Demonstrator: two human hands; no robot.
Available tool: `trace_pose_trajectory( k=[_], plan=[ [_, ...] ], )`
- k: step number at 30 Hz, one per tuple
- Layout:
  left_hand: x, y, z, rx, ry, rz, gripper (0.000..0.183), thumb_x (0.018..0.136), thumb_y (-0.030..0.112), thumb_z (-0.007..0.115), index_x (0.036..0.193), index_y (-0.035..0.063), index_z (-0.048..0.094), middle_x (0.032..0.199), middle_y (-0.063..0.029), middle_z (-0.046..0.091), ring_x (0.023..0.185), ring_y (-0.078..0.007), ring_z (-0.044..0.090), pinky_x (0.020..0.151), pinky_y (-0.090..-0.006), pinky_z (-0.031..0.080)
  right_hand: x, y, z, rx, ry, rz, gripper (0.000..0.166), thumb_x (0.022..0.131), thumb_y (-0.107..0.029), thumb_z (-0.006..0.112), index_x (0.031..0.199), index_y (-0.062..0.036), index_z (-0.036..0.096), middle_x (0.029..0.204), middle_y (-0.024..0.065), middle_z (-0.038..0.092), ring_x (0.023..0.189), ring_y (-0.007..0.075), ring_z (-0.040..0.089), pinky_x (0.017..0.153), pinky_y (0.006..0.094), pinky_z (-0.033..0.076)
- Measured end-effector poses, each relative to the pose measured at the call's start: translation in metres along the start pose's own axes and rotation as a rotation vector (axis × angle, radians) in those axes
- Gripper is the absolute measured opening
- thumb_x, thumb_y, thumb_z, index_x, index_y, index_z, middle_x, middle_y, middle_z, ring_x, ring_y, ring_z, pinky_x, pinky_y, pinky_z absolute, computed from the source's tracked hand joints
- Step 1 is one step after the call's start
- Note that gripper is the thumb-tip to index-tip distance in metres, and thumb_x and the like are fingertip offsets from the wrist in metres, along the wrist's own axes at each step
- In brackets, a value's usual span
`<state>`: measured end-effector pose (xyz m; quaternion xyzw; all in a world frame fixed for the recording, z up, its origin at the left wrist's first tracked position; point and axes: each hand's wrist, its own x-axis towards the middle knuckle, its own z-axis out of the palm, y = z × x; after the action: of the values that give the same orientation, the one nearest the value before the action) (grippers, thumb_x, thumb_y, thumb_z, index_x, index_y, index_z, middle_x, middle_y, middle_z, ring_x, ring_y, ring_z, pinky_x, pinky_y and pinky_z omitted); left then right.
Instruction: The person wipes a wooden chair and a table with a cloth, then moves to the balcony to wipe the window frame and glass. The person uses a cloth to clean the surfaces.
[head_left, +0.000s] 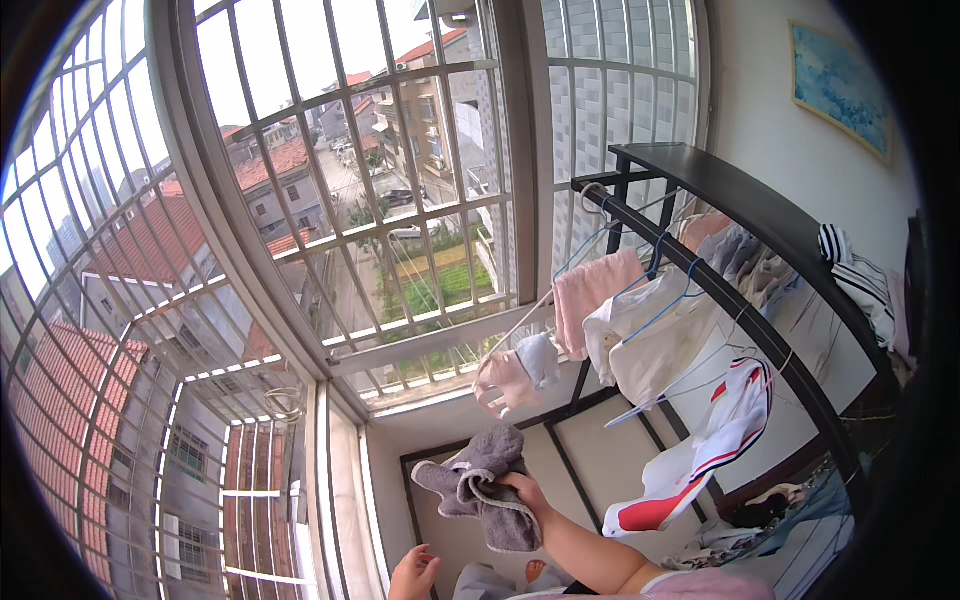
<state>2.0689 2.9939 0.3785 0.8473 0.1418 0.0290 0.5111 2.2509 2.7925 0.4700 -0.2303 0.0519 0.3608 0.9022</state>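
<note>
A crumpled grey towel (495, 487) with a pale stitched edge hangs from my right hand (525, 491), whose fingers grip it near its middle. Below and to the left of the towel, my left hand (415, 572) holds nothing, with its fingers slightly bent and apart. Beyond the towel, small pink underwear (506, 379) and a grey-blue cloth (538, 358) dangle near the window sill. To the right of my right arm hangs a white garment with red panels and dark striped trim (697, 457).
A black metal clothes rack (720, 285) curves along the right, with a pink towel (596, 300), white garments (652, 337) and blue hangers (664, 304). A striped cloth (855, 277) lies on its top shelf (757, 199). Barred windows (375, 225) stand ahead and left. A framed picture (840, 90) hangs on the wall.
</note>
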Motion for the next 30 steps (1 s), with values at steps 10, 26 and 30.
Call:
trace_pose_trajectory(
  k=[10, 26, 30],
  plan=[
    [0.12, -0.118, -0.056, -0.043, -0.06, -0.069, 0.036, 0.085, 0.018, 0.058, 0.117, 0.0049, 0.047, 0.094, -0.0108, 0.06, 0.081, -0.0182, 0.059, 0.069, -0.0306, 0.048, 0.216, -0.204, 0.211, -0.869, -0.113, -1.3, 0.07, 0.074, 0.0, 0.06, 0.136, -0.0055, 0.027, 0.118, 0.0092, 0.047, 0.105, 0.0176, 0.048, 0.091, 0.0301, 0.039],
    [0.235, -0.008, -0.147, 0.062, 0.148, -0.215, 0.04, 0.083, 0.026, 0.058, 0.116, 0.0035, 0.051, 0.092, -0.012, 0.064, 0.08, -0.0227, 0.062, 0.072, -0.0319, 0.048, 0.397, -0.171, 0.547, -2.028, -0.295, -2.323, 0.049, 0.071, -0.025, 0.065, 0.118, -0.0162, 0.053, 0.121, 0.011, 0.049, 0.109, 0.0323, 0.045, 0.089, 0.0483, 0.034],
    [0.206, -0.057, -0.11, -0.065, 0.354, -0.161, 0.037, 0.084, 0.016, 0.058, 0.117, 0.0034, 0.05, 0.098, -0.0125, 0.061, 0.083, -0.0198, 0.058, 0.071, -0.0325, 0.049, 0.455, -0.075, 0.425, -2.107, -0.76, -2.253, 0.04, 0.072, -0.016, 0.06, 0.111, -0.013, 0.055, 0.115, 0.0083, 0.052, 0.11, 0.0279, 0.047, 0.095, 0.0479, 0.034]
  ],
)
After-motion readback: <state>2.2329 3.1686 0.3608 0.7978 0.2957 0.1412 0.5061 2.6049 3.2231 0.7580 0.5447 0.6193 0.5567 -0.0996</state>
